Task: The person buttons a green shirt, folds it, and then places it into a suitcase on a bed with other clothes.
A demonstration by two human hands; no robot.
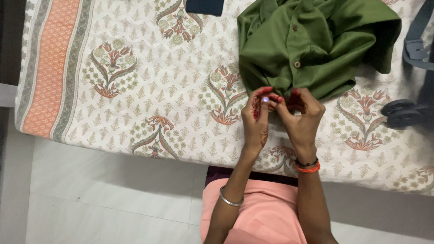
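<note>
White floor tiles (113, 190) run under the near edge of a bed covered by a cream bedsheet (149, 81) printed with red and green flower sprigs and bordered on its left side by an orange and grey band (52, 68). On this sheet, toward its far right part, lies a crumpled green shirt (312, 40) with brown buttons down its front; one brown button (297, 64) sits just above the hands. At the shirt's near hem the left hand (257, 119) and the right hand (303, 117) are bunched together, fingers curled and pinching the green cloth between them, with the fingertips of both hands touching or nearly touching. Between the left thumb and forefinger a small pale round thing (265, 100) shows, possibly a button, though it is too small to tell. The left wrist carries a silver bangle (230, 199), the right wrist an orange and dark bracelet (308, 166). Beyond the shirt's left side, at the far edge of the sheet, a dark blue cloth (205, 6) pokes into view. Right of the shirt, at the sheet's right edge, lie a grey strap (418, 43) and a dark round object (402, 113). Near the bottom, below the hands, the person's peach-coloured garment (262, 212) is seen.
</note>
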